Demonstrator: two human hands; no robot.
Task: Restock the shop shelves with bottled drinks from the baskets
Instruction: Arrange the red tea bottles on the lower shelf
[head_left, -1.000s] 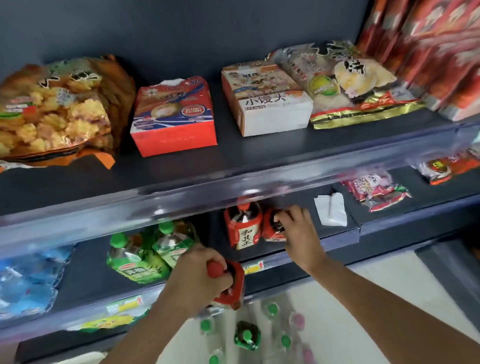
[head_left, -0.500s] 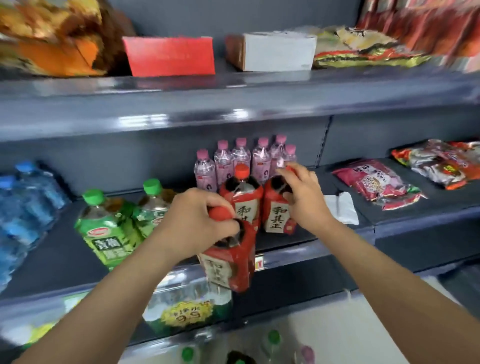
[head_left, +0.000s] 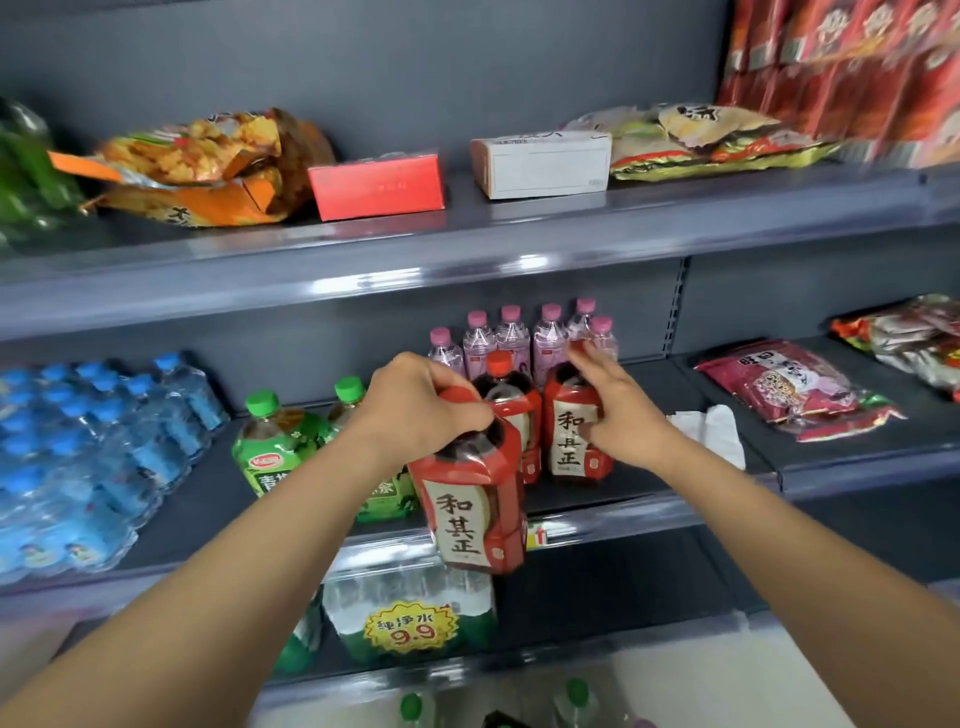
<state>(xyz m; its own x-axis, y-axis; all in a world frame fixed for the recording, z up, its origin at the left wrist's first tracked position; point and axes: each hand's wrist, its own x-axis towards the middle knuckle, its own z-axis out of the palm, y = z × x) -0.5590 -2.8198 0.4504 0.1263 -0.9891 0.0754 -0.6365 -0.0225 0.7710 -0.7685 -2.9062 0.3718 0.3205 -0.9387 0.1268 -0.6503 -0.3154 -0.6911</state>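
Nearest, at the bottom edge: two green-capped bottles (head_left: 411, 705), blurred, caps up.

Lower shelf: one shrink-wrapped water pack (head_left: 410, 608) bearing a yellow 9.9 sticker.

Item in hand: one red-labelled bottle (head_left: 475, 512). Its long axis is near vertical, with the cap up and hidden under my palm and the label facing me. It hangs in the air just in front of the lip of the middle shelf (head_left: 197, 509), its base below that edge. My left hand (head_left: 421, 410) is clenched over its top, grasping it by the neck.

On the middle shelf, upright, caps up:
- Two more of the same. The left shelf bottle (head_left: 511, 395) is close behind the one I hold, and the right shelf bottle (head_left: 569, 441) is beside it. My right hand (head_left: 623, 415) lies against the right one, fingers straight, thumb on the label, not clenched. Red-labelled total: three.
- Two green tea bottles (head_left: 270, 447), to the left.
- Packs of blue-capped water (head_left: 104, 441), far left, too many to count.
- One white paper (head_left: 714, 428), right of my wrist, and one dark red packet (head_left: 789, 384) beyond it.

Against the back panel: six pink-capped bottles (head_left: 511, 338), upright.

Upper shelf (head_left: 519, 228): one red box (head_left: 376, 184), one white box (head_left: 543, 163), with snack bags (head_left: 208, 166) on either side.
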